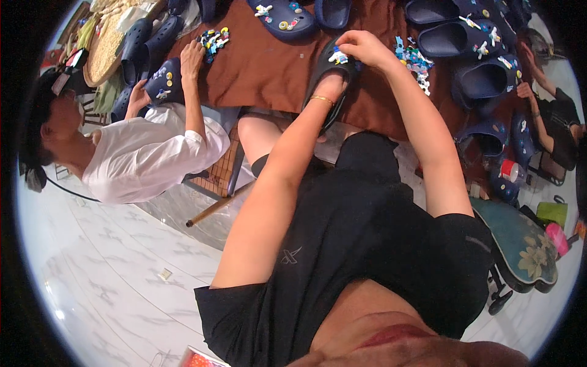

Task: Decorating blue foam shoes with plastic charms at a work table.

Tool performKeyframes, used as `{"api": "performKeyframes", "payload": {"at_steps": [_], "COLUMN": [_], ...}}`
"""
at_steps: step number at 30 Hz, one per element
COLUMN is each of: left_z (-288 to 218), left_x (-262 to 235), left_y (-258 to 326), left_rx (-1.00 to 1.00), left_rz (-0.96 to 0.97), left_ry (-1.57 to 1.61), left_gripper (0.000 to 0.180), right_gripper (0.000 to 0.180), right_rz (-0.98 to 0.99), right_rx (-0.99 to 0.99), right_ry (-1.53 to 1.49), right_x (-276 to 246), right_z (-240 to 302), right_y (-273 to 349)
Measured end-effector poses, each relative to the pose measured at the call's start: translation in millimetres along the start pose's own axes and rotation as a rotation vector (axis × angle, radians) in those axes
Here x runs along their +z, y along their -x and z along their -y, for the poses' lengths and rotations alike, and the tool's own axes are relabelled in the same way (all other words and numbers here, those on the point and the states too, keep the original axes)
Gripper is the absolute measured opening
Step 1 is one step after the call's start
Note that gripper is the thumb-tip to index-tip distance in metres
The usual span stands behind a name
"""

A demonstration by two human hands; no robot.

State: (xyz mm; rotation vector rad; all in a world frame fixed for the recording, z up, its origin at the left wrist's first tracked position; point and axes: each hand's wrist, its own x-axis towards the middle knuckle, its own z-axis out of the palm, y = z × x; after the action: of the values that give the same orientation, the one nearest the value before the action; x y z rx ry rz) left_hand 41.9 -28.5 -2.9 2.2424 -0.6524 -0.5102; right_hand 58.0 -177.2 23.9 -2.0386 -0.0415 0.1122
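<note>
A black clog is tilted over the front edge of the cloth-covered table. My left hand reaches inside it through the foot opening, its fingers hidden by the upper. White and blue shoe charms sit on the clog's toe. Bent over that toe, my right hand is closed, thumb and fingertips pinching at a charm. To the right of this hand lies a loose pile of small blue, white and yellow charms.
Brown cloth covers the table. Navy clogs with charms stand at the far side, others at right. A person in white at left handles a navy clog near another charm pile. Someone in black works at right, behind a stool.
</note>
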Motion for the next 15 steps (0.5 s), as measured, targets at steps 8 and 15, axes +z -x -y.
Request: {"api": "performKeyframes", "payload": {"at_steps": [8,15], "left_z": [11,-12], "left_x": [4,-15], "left_y": [7,8], "left_rx": [-0.037,-0.122], "left_rz": [0.105,0.195], "left_ry": [-0.069,0.014], "left_gripper": [0.033,0.032], "right_gripper": [0.017,0.012], "right_rz": [0.252,0.382], "right_rx": [-0.066,-0.088], "right_ry": [0.49,0.662], "right_x": [27,26], "right_z": [17,34], "right_y": [-30,-33]}}
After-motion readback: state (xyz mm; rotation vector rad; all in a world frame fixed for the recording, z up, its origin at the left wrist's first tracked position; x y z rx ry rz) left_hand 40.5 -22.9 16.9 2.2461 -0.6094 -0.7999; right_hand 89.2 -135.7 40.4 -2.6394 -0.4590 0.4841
